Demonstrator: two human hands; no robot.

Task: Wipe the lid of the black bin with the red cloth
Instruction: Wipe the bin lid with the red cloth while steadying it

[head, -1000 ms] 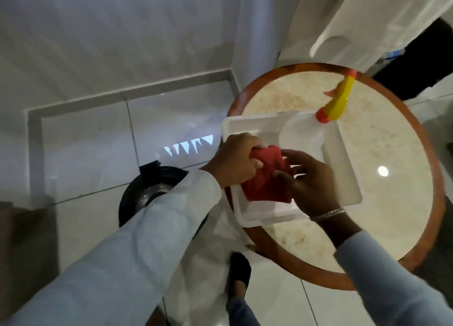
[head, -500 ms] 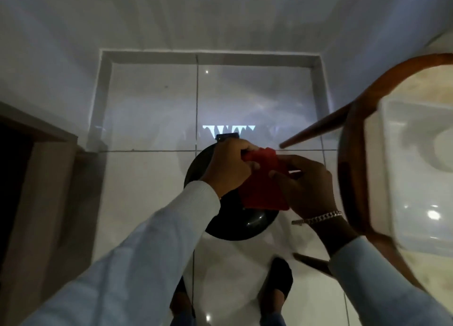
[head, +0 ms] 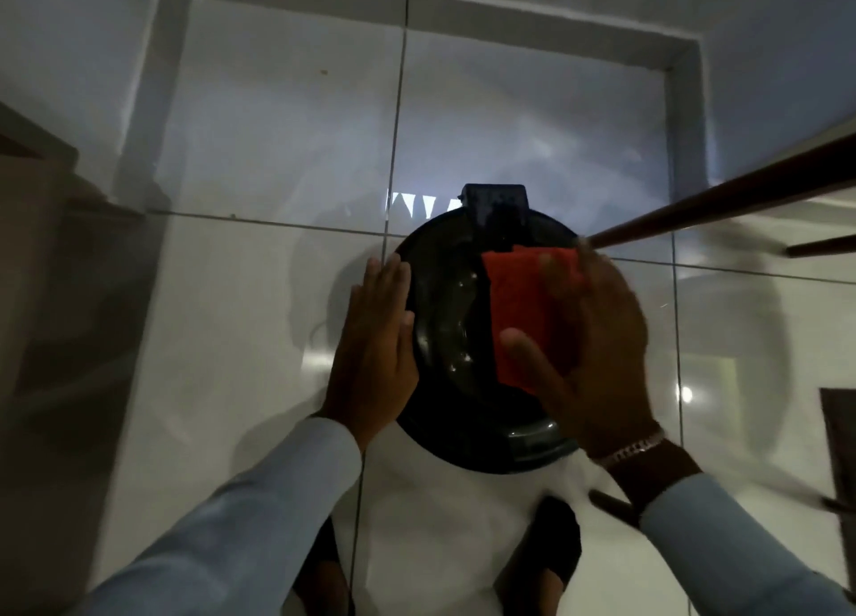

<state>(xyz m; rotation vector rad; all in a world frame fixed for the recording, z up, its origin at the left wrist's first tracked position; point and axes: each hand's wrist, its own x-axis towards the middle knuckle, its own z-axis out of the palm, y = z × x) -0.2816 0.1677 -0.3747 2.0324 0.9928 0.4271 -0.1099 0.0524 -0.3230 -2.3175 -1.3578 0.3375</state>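
The round black bin lid [head: 451, 319] lies below me on the white tiled floor, glossy, with a black hinge block [head: 495, 212] at its far edge. The red cloth [head: 521, 309] is spread flat on the lid's right half. My right hand [head: 588, 342] presses down on the cloth, fingers spread over it and thumb on its near edge. My left hand [head: 375, 346] rests flat with fingers together against the lid's left rim, holding nothing.
Dark wooden table legs [head: 722, 203] slant in from the upper right, one ending close to the lid's far right edge. A wooden door frame [head: 41, 254] stands at the left. My feet [head: 551, 564] stand just below the bin. A grey wall skirting [head: 509, 27] borders the floor.
My left hand let go of the cloth and moved to the lid's left rim. My right hand laid the cloth flat on the lid. The view came closer to the bin.
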